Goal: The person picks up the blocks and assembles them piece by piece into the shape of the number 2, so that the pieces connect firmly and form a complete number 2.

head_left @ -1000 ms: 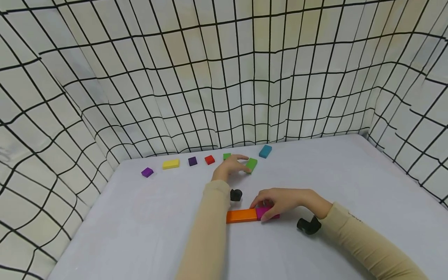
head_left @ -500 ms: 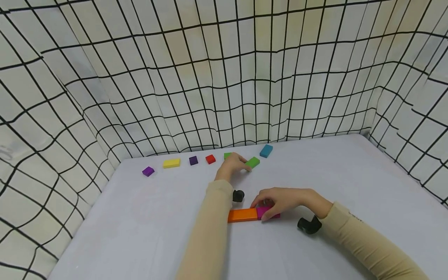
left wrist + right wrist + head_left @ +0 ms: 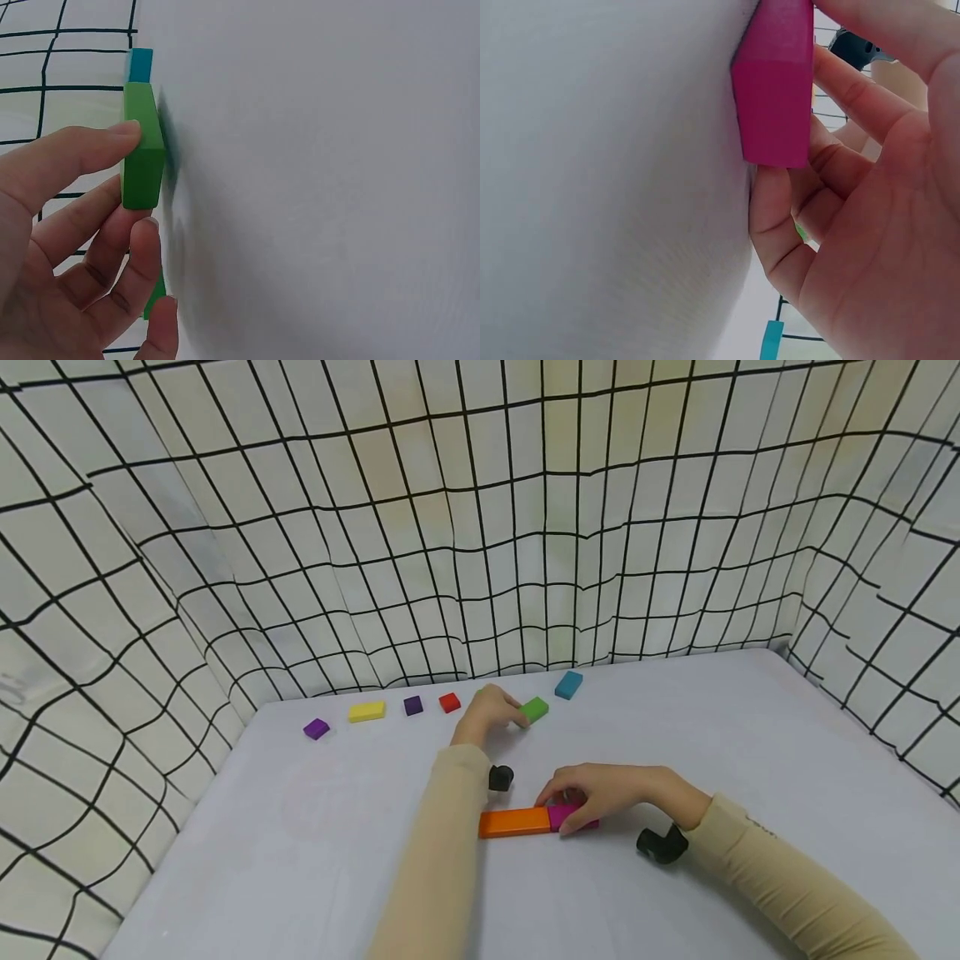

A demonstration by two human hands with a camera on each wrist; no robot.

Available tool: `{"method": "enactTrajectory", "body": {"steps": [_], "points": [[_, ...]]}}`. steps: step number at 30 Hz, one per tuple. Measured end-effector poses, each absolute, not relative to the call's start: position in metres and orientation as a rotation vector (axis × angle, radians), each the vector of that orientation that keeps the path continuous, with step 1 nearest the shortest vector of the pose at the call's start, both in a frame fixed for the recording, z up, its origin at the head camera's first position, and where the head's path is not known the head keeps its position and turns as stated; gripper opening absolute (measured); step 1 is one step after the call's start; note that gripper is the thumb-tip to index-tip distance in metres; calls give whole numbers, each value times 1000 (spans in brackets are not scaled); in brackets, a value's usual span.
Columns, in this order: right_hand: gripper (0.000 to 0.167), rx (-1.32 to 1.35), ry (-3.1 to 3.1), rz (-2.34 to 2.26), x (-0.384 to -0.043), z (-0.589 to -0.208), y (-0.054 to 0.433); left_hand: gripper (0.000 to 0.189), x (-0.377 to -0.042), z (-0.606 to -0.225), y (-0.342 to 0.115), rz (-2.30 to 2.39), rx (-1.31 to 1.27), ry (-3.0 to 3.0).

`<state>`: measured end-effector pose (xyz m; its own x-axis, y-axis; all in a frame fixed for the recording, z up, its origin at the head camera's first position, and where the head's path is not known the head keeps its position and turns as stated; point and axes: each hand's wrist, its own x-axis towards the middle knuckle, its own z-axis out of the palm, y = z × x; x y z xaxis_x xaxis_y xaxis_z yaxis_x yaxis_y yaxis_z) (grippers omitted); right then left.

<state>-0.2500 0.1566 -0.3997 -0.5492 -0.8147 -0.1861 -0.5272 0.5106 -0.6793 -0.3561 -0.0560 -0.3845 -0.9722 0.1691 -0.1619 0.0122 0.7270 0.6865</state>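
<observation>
At the back of the table, my left hand [image 3: 486,714] pinches a green block [image 3: 535,709] by its near end. In the left wrist view the thumb lies across that green block [image 3: 142,172], and a second green block [image 3: 155,301] shows behind the fingers. Closer to me, my right hand [image 3: 615,789] grips a magenta block [image 3: 774,109] between thumb and fingers, the block lying on the table. An orange block [image 3: 515,822], longer and flat, meets the magenta one end to end. My fingers cover part of the magenta block in the head view.
Along the far edge lie a purple block [image 3: 317,728], a yellow block [image 3: 367,712], a dark purple block [image 3: 413,705], a red block [image 3: 449,702] and a blue block [image 3: 569,685]. Behind the white table [image 3: 300,860] hangs a black net over pale cloth.
My left hand has shifted slightly left, and the green block it pinches has turned to a more slanted angle. The second green block is now mostly covered. The right hand has stayed put.
</observation>
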Motion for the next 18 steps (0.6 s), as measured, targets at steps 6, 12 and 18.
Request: {"method": "enactTrajectory", "body": {"steps": [6, 12, 18], "points": [[38, -1080, 2269, -783, -250, -399, 156, 35, -355, -378, -64, 1082, 155, 2721], [38, -1076, 2274, -778, -250, -400, 156, 37, -351, -375, -73, 1082, 180, 2746], [38, -1079, 2278, -778, -249, -400, 156, 37, -349, -374, -80, 1042, 196, 2779]]}}
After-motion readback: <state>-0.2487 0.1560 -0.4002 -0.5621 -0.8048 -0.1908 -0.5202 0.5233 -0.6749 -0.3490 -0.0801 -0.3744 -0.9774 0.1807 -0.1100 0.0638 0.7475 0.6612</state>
